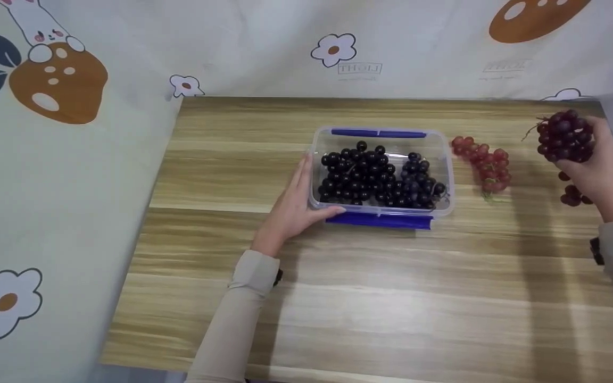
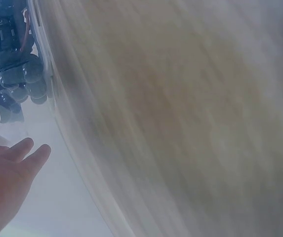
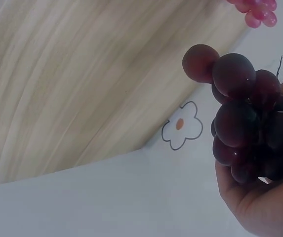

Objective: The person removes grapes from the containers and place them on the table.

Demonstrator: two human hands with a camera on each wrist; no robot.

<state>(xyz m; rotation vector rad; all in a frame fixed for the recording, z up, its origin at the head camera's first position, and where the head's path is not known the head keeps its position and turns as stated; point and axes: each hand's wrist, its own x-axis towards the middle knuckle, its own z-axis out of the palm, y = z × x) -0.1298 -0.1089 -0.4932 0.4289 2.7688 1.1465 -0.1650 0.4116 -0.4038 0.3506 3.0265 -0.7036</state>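
A clear plastic box with blue side clips sits on the table, holding bunches of black grapes. My left hand rests against the box's left end, fingers straight along the wall and thumb at the front rim. In the left wrist view that hand shows below the black grapes. Over the table's right side, my right hand grips a bunch of dark red grapes. The right wrist view shows this bunch against the palm, with the hand partly hidden behind it.
A bunch of lighter red grapes lies just right of the box. More dark red grapes show below the right hand; whether they belong to the held bunch I cannot tell. Patterned cloth backs the wooden table.
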